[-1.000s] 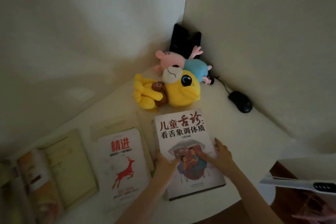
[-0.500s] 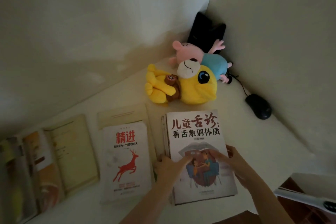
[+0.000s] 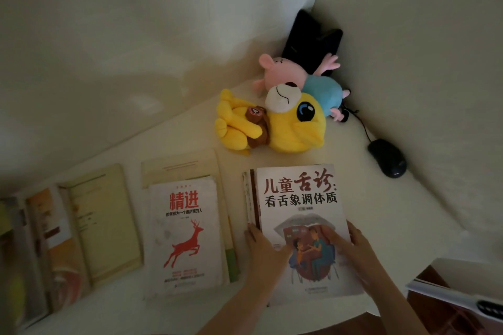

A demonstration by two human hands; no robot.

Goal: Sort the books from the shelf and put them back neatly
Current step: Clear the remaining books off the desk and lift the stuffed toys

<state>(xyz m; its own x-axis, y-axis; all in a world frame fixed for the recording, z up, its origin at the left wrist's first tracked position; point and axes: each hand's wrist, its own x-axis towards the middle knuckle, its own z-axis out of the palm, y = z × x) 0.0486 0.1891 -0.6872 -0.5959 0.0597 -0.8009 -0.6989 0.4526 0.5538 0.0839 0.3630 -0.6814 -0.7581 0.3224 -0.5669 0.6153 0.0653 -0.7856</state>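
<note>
Desk [image 3: 408,226]: book [image 3: 299,198] seemingly clasped between left hand [image 3: 265,249], right hand [image 3: 353,247] fingers [image 3: 251,234].

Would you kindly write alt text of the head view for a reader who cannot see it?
A person's left hand and right hand hold the sides of a stack of books on a pale table, thumbs on its top cover. Left of it lie a red-deer book and open books; behind sit plush toys and a black mouse.
</note>
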